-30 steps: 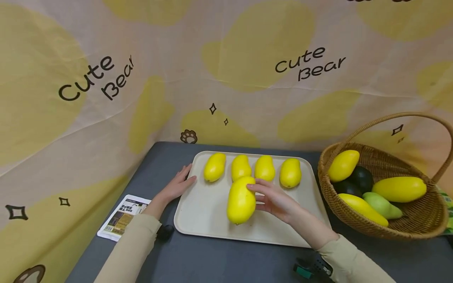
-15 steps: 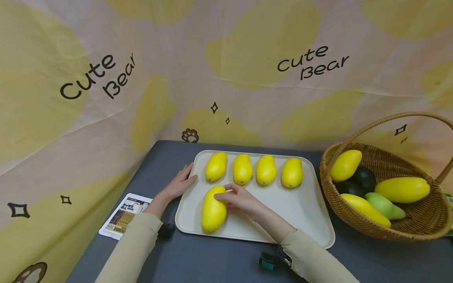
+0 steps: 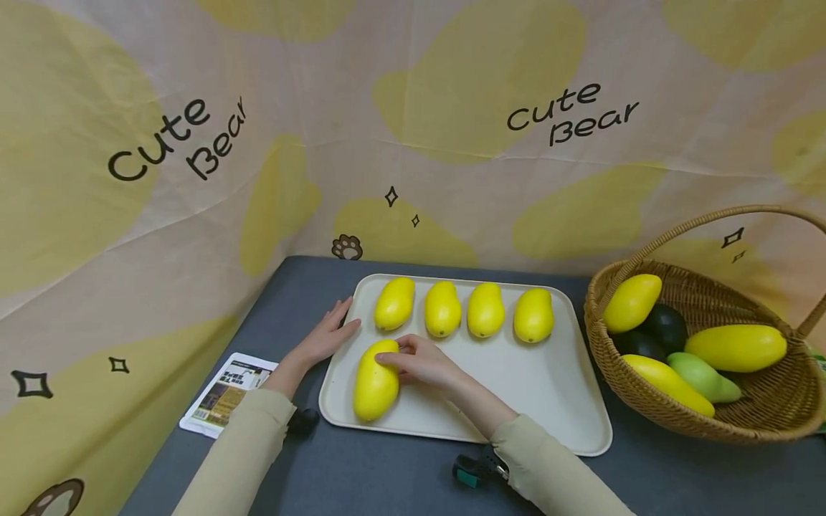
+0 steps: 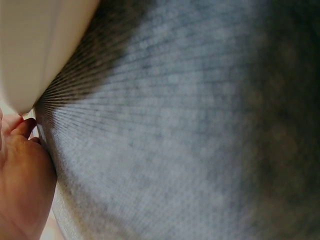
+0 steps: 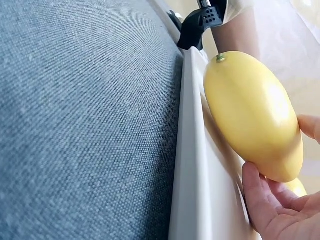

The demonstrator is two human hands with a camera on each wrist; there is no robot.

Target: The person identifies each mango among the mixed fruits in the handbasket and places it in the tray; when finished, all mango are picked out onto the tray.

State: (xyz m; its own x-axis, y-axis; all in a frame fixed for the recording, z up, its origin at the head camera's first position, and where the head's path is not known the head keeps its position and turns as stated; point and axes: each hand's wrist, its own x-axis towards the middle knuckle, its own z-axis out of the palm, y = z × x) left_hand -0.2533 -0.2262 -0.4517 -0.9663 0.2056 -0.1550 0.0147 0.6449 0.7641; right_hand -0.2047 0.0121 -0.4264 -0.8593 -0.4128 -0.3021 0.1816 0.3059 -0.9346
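Observation:
In the head view my right hand (image 3: 422, 362) pinches the narrower end of a yellow mango (image 3: 376, 383) over the front left of a cream tray (image 3: 503, 387). The right wrist view shows the thumb and fingers on either side of that mango (image 5: 252, 112), its stem end facing away from them. Whether it touches the tray, I cannot tell. Four-sided with rounded corners, the tray bears several similar mangoes (image 3: 442, 309) in a row along its back. My left hand (image 3: 325, 337) rests its extended fingers at the tray's left edge; the left wrist view catches only part of it.
A wicker basket (image 3: 768, 423) at the right holds yellow fruits, a green pear (image 3: 703, 376) and dark, avocado-like fruits (image 3: 665, 327). A white printed packet (image 3: 226, 394) lies by the left forearm on the grey table (image 3: 361, 473). Patterned cloth (image 3: 452, 129) hangs behind.
My right hand has carried the mango leftward from the tray's middle to its front left, uncovering the back row. The left hand has stayed at the tray's edge.

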